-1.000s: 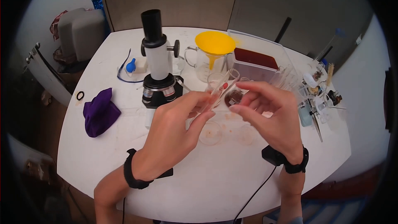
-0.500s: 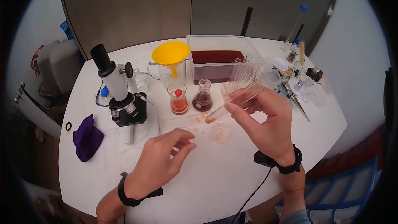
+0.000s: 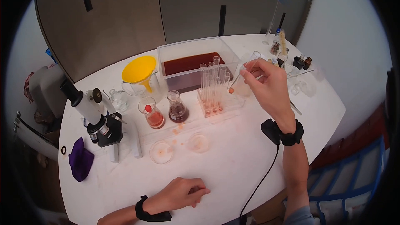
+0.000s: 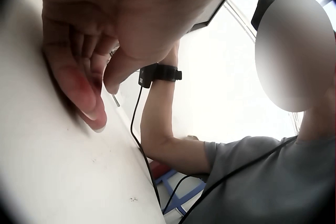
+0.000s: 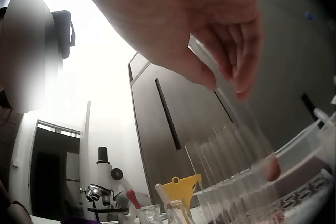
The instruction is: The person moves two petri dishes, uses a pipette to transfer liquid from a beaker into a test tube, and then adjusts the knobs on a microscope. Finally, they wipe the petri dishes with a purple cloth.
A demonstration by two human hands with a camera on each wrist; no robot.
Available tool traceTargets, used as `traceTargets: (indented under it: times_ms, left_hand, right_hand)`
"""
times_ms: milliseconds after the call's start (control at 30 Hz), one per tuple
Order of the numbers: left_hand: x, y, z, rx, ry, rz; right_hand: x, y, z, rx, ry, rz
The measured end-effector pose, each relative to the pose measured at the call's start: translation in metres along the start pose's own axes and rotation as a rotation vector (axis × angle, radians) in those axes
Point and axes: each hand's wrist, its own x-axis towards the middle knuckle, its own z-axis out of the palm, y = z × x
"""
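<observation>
My right hand point(image 3: 268, 85) pinches a glass test tube point(image 3: 236, 82) near its upper end; the tube slants down leftward, with reddish liquid at its rounded bottom. In the right wrist view, this test tube point(image 5: 252, 127) overlaps several others standing in the rack. That clear rack point(image 3: 233, 103) lies just left of the right hand, and its upright tubes point(image 3: 210, 81) have reddish liquid at the bottom. My left hand point(image 3: 181, 193) rests at the table's front, fingers loosely curled around nothing.
Left of the rack stand a conical flask point(image 3: 178, 113) of dark liquid and a beaker point(image 3: 156, 119) of red liquid with a red-bulbed dropper point(image 3: 148, 108). Two petri dishes point(image 3: 161, 152) lie nearer. Behind are a plastic tub point(image 3: 179, 76) and yellow funnel point(image 3: 138, 70); a microscope point(image 3: 93, 112) stands left.
The test tube has passed from the left hand to the right, which has carried it rightward and away, beside the rack. The left hand has drawn back to the table's front. The head view has turned right.
</observation>
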Motion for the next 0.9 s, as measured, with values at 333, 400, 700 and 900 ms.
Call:
traceTargets:
  times_ms: [333, 400, 700, 900]
  left_hand:
    - [0.001, 0.009, -0.006, -0.121, -0.044, -0.147]
    - [0.002, 0.011, -0.006, -0.106, -0.048, -0.168]
    - [0.001, 0.011, -0.002, -0.094, -0.029, -0.208]
    - [-0.001, 0.017, 0.002, -0.126, 0.037, -0.253]
  right_hand:
    - [0.01, 0.016, 0.006, -0.027, -0.065, -0.027]
    - [0.01, 0.021, 0.004, -0.008, -0.127, -0.002]
    - [0.011, 0.024, -0.005, 0.027, -0.195, 0.064]
    - [0.009, 0.033, 0.0, -0.097, -0.269, -0.021]
